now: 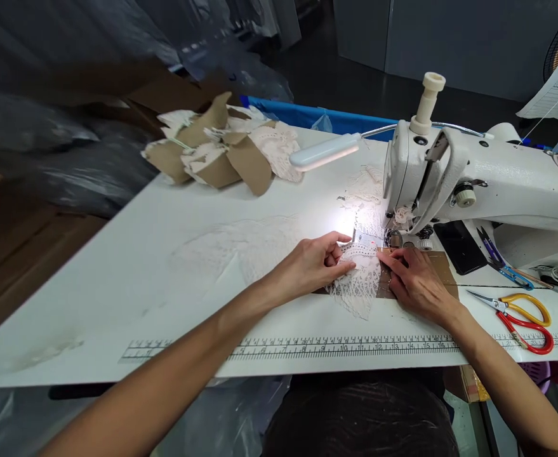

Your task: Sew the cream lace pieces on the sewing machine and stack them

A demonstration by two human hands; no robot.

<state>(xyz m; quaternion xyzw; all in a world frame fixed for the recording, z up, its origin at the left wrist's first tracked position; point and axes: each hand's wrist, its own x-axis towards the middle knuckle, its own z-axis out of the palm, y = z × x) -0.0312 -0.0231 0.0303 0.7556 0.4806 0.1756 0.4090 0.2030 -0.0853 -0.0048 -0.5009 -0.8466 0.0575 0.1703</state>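
Note:
A piece of white lace (360, 285) lies on brown card (443, 266) in front of the needle of a white sewing machine (473, 171). My left hand (313, 261) rests on the lace's left side, fingers curled and pinching its edge. My right hand (414, 279) lies flat on the lace and card just right of the needle, fingers together and stretched toward the presser foot. A small lamp (325, 151) on a flexible neck lights the spot.
A pile of lace and brown card pieces (221, 149) sits at the table's far left. Red-and-yellow scissors (521, 317), blue thread snips (502, 263) and a black phone (459, 246) lie right of my hand. A ruler strip (307, 348) runs along the white table's front edge.

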